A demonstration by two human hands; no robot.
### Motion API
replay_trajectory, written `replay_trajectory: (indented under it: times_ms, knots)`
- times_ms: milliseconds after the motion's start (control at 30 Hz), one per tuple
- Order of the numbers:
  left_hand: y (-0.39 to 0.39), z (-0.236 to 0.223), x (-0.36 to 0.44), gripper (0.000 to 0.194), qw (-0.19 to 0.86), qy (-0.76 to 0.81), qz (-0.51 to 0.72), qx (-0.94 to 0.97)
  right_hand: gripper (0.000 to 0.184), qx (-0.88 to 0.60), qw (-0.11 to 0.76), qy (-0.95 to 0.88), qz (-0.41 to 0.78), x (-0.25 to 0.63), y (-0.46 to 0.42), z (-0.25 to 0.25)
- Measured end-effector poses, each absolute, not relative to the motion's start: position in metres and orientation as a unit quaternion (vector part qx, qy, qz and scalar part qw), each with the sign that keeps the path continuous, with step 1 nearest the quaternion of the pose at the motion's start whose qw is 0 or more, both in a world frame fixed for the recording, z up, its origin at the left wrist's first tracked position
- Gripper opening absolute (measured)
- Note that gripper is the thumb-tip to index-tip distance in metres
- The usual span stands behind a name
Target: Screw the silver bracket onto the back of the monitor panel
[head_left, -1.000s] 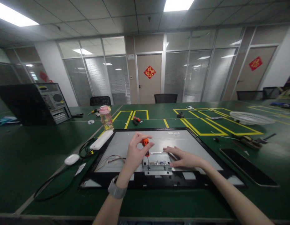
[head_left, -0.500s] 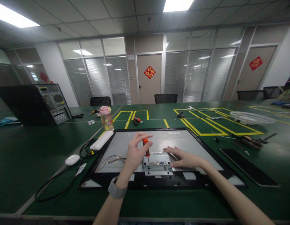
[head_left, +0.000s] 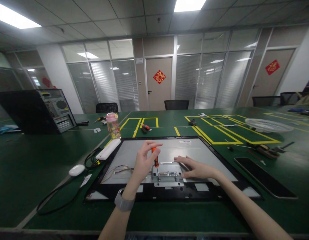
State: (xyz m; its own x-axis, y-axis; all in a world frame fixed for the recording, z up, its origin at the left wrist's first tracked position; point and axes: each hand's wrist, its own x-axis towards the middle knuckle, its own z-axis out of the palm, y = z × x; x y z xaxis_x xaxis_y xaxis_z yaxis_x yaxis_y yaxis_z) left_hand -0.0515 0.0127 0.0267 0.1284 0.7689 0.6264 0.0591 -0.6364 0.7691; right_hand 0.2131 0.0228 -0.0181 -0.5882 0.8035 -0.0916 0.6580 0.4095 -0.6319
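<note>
My left hand (head_left: 145,159) grips the orange and black handle of a screwdriver (head_left: 156,161), which stands nearly upright. Its shaft points down at the front edge of a small metal bracket box (head_left: 165,169) with video ports; the exact contact at the tip is too small to tell. The box sits on the silver back of a monitor panel (head_left: 204,153) with a black frame. My right hand (head_left: 193,166) lies with fingers spread over the right side of the box. Thin wires (head_left: 119,170) run across the panel left of the box.
Left of the panel are a white power bank-like block (head_left: 108,149), black cables (head_left: 90,158), a white mouse-shaped object (head_left: 77,170) and a pink-lidded bottle (head_left: 113,126). A computer case (head_left: 26,111) stands far left. A phone-like black slab (head_left: 265,178) lies right.
The screwdriver handle has shifted slightly within my left fingers, and its tilt differs a little. My right hand stays in place on the box.
</note>
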Motion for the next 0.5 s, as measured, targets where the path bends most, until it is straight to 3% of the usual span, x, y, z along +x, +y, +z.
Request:
replay_trajectory:
  times_ms: [100,267,500]
  knots:
    - [0.0132,0.0265,-0.0510,0.023,0.284,0.311,0.595,0.685,0.078,-0.439,0.110,-0.832,0.321,0.2128,0.0221,-0.0166]
    - [0.0107,0.0283,-0.0507,0.031,0.355,0.310,0.596,0.651,0.077,-0.443,0.100,-0.831,0.321,0.2126,0.0217,-0.0146]
    - [0.0118,0.0271,-0.0499,0.017,0.293,0.293,0.589,0.694,0.076,-0.441,0.110,-0.831,0.321,0.2129,0.0225,-0.0167]
